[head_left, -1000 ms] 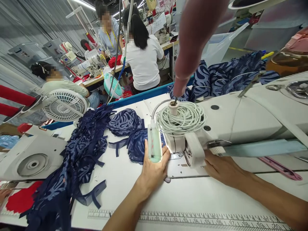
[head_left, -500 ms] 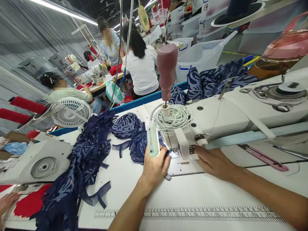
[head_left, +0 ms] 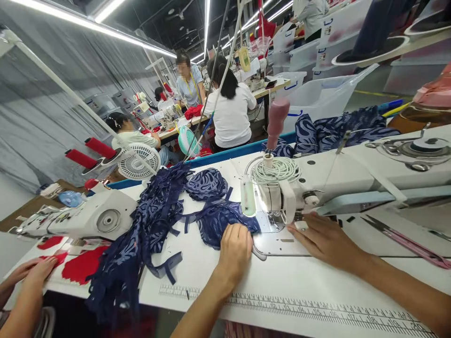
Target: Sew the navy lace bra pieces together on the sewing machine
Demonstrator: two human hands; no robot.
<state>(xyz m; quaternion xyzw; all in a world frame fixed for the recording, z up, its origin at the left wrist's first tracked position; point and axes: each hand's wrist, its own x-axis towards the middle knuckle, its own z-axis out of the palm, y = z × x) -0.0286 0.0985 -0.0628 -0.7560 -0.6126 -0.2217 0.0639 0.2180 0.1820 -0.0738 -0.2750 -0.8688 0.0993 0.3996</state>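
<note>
My left hand (head_left: 235, 249) rests with curled fingers on the edge of a navy lace bra piece (head_left: 220, 220), just left of the needle plate (head_left: 282, 241). My right hand (head_left: 322, 238) lies flat on the plate below the head of the white sewing machine (head_left: 352, 178), fingers stretched toward the presser foot (head_left: 278, 217). A lit lamp (head_left: 248, 196) hangs beside the needle. A second navy lace cup (head_left: 206, 184) sits behind the piece, and a long heap of the same navy lace garments (head_left: 141, 239) trails to the left front edge.
A printed ruler (head_left: 299, 312) runs along the table's front edge. A neighbouring machine (head_left: 88, 218) and red fabric (head_left: 79, 265) sit at the left, where another person's hands (head_left: 30, 277) work. A white fan (head_left: 138, 162), more navy lace (head_left: 338, 129) and several seated workers are behind.
The view has pulled back and swung up. My left hand slid away from the lamp and down onto the lace piece's edge. My right hand stays by the presser foot.
</note>
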